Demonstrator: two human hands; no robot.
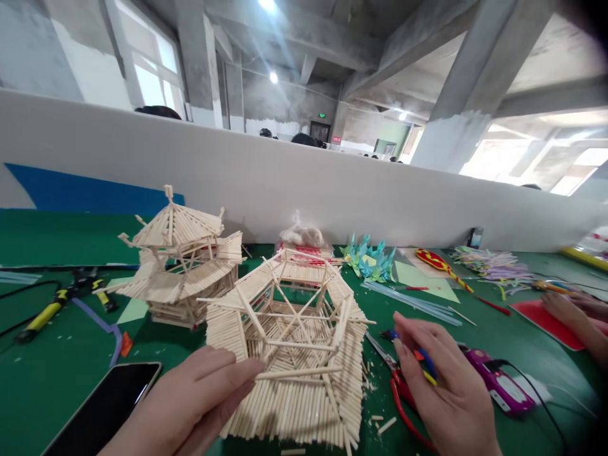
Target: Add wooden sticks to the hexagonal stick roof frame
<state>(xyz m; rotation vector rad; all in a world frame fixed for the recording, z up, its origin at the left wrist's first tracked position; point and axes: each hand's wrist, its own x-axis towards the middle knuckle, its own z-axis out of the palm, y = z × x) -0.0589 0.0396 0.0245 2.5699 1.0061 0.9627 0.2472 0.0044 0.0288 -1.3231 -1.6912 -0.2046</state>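
In front of me stands an open-topped frame of thin wooden sticks (289,405) with a sloping skirt of sticks laid side by side. My left hand (204,386) is at its near left, fingers closed on the end of a wooden stick (304,374) that lies across the near side. My right hand (441,380) hovers to the right of the frame, fingers bent, with a gap between thumb and forefinger and nothing visible in it. Red-handled scissors (396,380) lie beside and partly under it. Blue-and-yellow-handled pliers (430,367) show behind its fingers.
A finished-looking stick pavilion (178,259) stands at the left. Left are a glue gun (45,315) and a phone (107,408). Behind are blue-green paper shapes (370,256) and a white partition (266,177). A purple device (501,383) and another person's hands (570,313) are at right.
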